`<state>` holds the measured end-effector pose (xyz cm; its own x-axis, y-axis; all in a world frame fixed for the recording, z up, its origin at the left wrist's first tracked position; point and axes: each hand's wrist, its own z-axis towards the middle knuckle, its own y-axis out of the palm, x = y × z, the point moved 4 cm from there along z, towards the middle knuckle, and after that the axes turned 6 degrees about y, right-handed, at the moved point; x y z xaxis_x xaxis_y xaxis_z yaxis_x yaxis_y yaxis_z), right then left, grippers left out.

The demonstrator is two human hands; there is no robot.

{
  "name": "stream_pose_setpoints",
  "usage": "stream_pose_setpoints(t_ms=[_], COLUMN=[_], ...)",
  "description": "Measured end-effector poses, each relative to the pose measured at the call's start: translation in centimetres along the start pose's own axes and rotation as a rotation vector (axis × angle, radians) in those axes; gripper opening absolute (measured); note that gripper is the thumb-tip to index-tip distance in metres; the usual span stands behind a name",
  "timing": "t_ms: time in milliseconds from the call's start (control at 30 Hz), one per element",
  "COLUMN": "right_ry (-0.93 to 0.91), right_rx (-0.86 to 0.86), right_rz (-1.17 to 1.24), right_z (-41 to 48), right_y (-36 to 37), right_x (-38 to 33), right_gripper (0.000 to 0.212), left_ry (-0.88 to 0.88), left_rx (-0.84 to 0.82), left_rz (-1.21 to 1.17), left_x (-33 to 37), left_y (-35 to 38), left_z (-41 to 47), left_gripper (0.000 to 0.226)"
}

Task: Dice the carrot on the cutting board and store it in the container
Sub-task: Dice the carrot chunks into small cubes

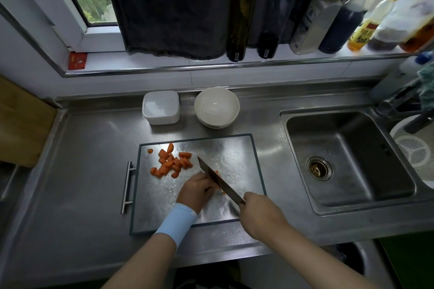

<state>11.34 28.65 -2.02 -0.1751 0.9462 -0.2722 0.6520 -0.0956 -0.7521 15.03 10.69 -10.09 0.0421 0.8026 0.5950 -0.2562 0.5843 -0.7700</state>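
Your right hand [260, 214] is fisted round the handle of the knife [218, 179], with the blade slanting up and left over the steel cutting board [237, 151]. Your left hand [197, 191], blue wristband [176, 224] at the wrist, has its fingers curled down on the uncut carrot piece [217, 173], which is mostly hidden by hand and blade. Carrot chunks [172, 164] are heaped on the board's left part, with one slice [150, 150] apart from them. The white square container [160, 107] sits behind the board on the worktop [82, 171], with a white bowl [216, 107] just beside it. The sink [347, 159] is to your right.
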Motion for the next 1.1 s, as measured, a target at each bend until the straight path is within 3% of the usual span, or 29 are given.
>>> stream_pose_setpoints(t_ms=[433,600,1100], right_ry=[0.073,0.067,-0.011], right_rx=[-0.02,-0.005,0.024], right_rz=[0.076,0.08,0.049], right_z=[1.8,1.9,0.4], right_y=[2.2,2.2,0.5], right_x=[0.0,0.1,-0.8], right_gripper=[0.013,0.017,0.017], left_ry=[0.021,-0.032,-0.081], left_rx=[0.007,0.105,0.009], left_rz=[-0.046,-0.099,0.006], left_x=[-0.1,0.3,0.2], left_y=[-0.2,-1.1,-1.1], left_z=[-0.4,-0.9,-0.7], left_gripper=[0.013,0.01,0.008])
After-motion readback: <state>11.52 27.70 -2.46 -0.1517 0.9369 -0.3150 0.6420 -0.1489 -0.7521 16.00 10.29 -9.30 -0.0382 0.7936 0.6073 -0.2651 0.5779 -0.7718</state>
